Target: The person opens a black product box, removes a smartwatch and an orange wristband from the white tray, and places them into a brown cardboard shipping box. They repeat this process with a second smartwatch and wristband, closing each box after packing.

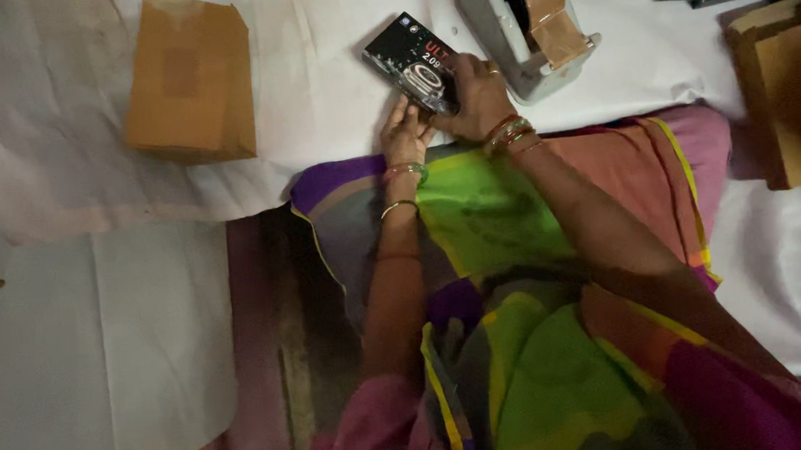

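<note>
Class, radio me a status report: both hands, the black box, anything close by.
Left hand and right hand both on the black box, flat on white cloth. Tape dispenser close beside right hand. Brown carton well apart.

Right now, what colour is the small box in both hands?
Black small box, with a printed picture; head view.
</note>
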